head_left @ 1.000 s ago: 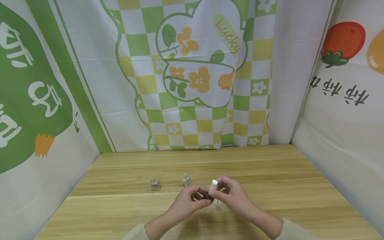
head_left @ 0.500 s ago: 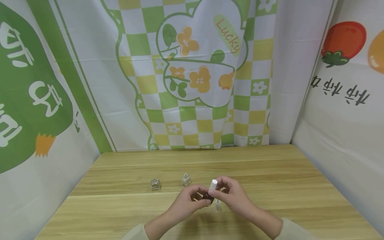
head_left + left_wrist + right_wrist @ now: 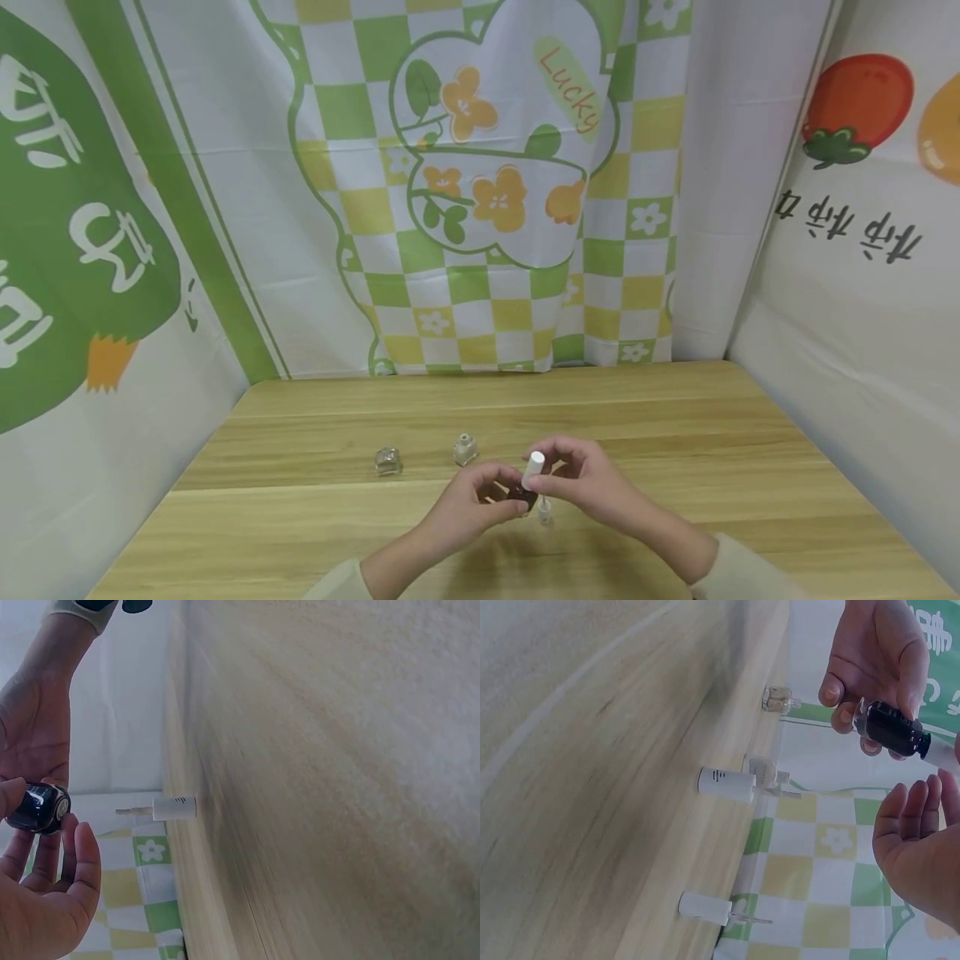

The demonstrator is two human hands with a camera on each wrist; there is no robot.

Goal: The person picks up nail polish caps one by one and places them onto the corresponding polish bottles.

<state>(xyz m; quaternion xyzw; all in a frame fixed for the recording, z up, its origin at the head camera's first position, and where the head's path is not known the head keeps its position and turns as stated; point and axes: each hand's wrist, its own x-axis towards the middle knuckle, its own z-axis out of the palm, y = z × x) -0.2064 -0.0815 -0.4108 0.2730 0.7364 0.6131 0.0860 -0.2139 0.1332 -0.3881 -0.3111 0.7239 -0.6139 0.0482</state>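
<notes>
My left hand (image 3: 468, 504) grips a small dark nail polish bottle (image 3: 889, 729), thumb on one side and fingers on the other, above the table. My right hand (image 3: 588, 483) pinches the bottle's white cap (image 3: 533, 469), which sits at the bottle's dark neck; whether it is screwed down I cannot tell. Just below the hands a white brush cap (image 3: 544, 513) stands on the table with its brush upward. A second brush cap (image 3: 705, 907) stands likewise in the right wrist view. The left wrist view shows the underside of the dark bottle (image 3: 39, 807).
Two clear glass bottles stand on the wooden table (image 3: 300, 533), left of the hands: an uncapped one (image 3: 465, 450) with its neck showing and a squat one (image 3: 387, 461) farther left. Printed cloth hangs behind the table (image 3: 465, 317) and along both sides.
My right hand and wrist have shifted slightly to the right, and its fingers have moved a little on the white cap. The left hand holds the bottle in nearly the same place.
</notes>
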